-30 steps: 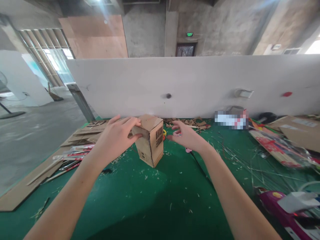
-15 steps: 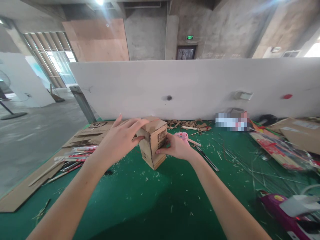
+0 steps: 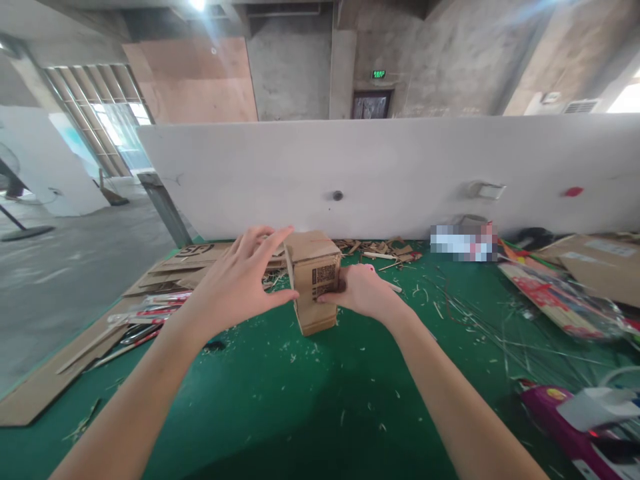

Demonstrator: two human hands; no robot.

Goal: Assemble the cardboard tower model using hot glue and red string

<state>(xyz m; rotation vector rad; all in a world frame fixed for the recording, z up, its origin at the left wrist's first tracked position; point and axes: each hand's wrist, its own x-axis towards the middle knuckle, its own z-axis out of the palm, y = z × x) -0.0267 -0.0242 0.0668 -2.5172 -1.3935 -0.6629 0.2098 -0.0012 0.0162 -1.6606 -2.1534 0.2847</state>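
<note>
trouble on the green table [image 3: 280, 413] could be a tip: the cardboard box [image 3: 307, 283] stands tall on a small bottom, so a hard push from one side might knock it down. a big squeeze might bend its walls too. the box is right between the two hands. the left hand [image 3: 235, 273] is spread in a curve by its left edge, not wrapped on it; if the thumb touches is hard to tell. the right hand [image 3: 367, 293] seems to hold the right side, its thumb on the front by the black printed squares [image 3: 326, 275].
</note>
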